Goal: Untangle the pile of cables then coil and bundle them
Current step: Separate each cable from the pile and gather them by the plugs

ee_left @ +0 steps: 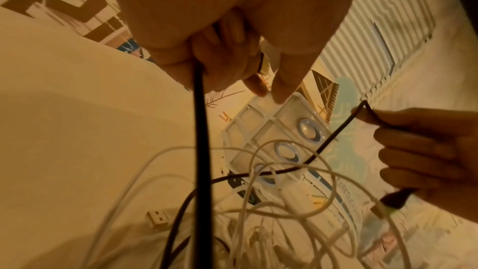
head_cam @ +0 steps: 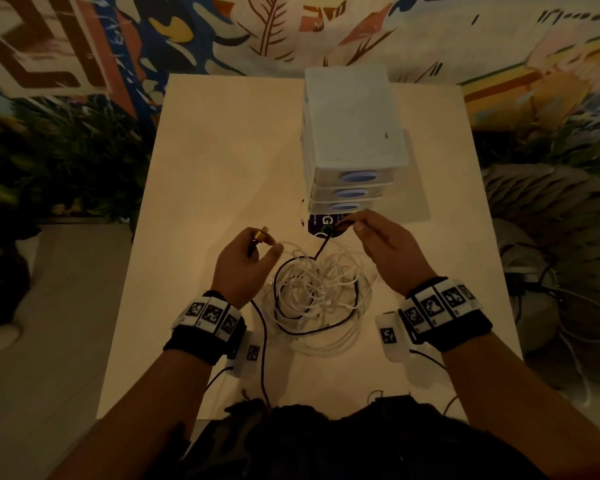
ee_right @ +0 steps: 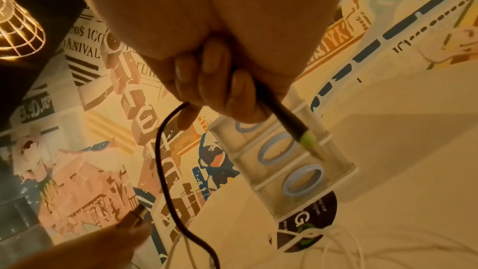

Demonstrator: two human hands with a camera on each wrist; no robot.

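Observation:
A tangled pile of white cables (head_cam: 312, 292) lies on the white table (head_cam: 222, 150) between my hands. A black cable (head_cam: 284, 323) loops through the pile. My left hand (head_cam: 267, 244) pinches that cable's gold USB plug (head_cam: 261, 234) above the table, left of the pile. My right hand (head_cam: 347, 225) grips the cable's other end, a black plug with a green tip (ee_right: 306, 138), over the pile's far side. In the left wrist view the black cable (ee_left: 201, 150) hangs straight down from my left hand (ee_left: 258, 81), and a loose white USB plug (ee_left: 157, 217) lies below.
A white unit of three drawers (head_cam: 354, 133) with blue oval handles stands just beyond my right hand. A dark round label marked G (head_cam: 326, 221) lies at its foot. More cables (head_cam: 551, 306) sit on the floor to the right. Plants (head_cam: 66, 161) border the left.

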